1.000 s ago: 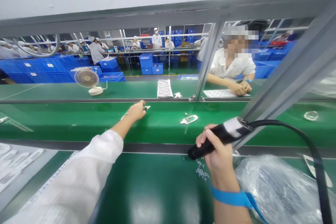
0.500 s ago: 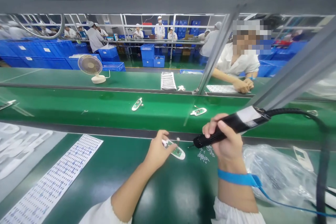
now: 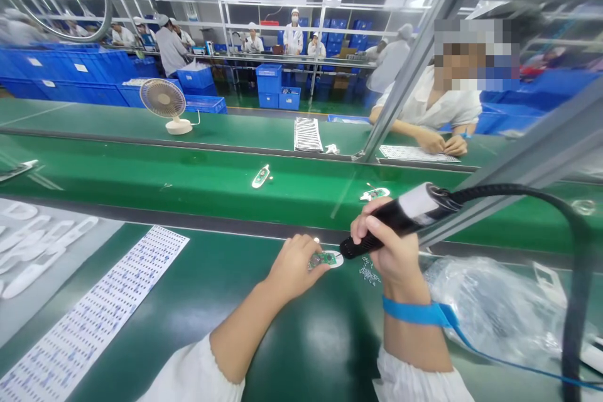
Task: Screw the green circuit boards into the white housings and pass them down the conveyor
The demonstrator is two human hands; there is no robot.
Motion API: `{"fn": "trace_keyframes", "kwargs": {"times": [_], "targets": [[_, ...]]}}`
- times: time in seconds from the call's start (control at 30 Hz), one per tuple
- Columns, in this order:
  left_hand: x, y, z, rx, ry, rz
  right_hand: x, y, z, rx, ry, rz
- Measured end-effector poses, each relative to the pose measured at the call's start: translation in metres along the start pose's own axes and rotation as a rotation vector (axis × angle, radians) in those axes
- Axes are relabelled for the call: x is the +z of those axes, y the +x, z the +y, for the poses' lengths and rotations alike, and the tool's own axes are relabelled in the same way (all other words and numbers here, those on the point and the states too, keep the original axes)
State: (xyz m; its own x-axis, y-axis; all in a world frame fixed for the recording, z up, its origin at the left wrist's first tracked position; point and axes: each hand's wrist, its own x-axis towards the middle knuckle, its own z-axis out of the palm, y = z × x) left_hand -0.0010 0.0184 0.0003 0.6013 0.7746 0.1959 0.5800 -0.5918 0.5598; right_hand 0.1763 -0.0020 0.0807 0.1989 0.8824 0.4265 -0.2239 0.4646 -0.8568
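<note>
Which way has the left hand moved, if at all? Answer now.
Yes: the left hand came back from beyond the dark rail to its near side.

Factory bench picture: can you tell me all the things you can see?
fan: 1, white, far bench
crates: many, blue, beyond the far bench
co-worker: 1, white shirt, across the bench
sheet: 1, white with blue print, near bench, left
white pieces: 2, white with green, middle belt
board: 1, green, at the left hand
metal bits: 1 small pile, silver, beside the right hand
bag: 1, clear, near bench, right
electric screwdriver: 1, black, in the right hand
wrist strap: 1, blue, right wrist
left hand: 1, on the board
right hand: 1, gripping the electric screwdriver
</note>
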Motion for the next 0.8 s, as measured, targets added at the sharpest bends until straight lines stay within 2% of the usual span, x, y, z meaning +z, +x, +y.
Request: {"fn": "trace_keyframes", "kwargs": {"times": [0.23, 0.47, 0.57, 0.67, 0.8], "targets": [[-0.001, 0.001, 0.001, 0.003, -0.009, -0.006, 0.004, 0.001, 0.002, -0.010, -0.019, 0.019], [-0.003, -0.004, -0.007, 0.008, -0.072, -0.036, -0.006, 0.009, -0.001, -0.123, 0.008, 0.342], [-0.009, 0.003, -0.016, 0.007, -0.047, -0.043, -0.017, 0.010, -0.007, -0.158, 0.019, 0.453], [-0.020, 0.040, -0.026, 0.020, 0.053, -0.050, -0.027, 0.009, -0.011, -0.160, 0.068, 0.527], [-0.027, 0.128, -0.034, 0.040, 0.215, -0.060, -0.032, 0.009, -0.013, -0.111, 0.126, 0.585]]}}
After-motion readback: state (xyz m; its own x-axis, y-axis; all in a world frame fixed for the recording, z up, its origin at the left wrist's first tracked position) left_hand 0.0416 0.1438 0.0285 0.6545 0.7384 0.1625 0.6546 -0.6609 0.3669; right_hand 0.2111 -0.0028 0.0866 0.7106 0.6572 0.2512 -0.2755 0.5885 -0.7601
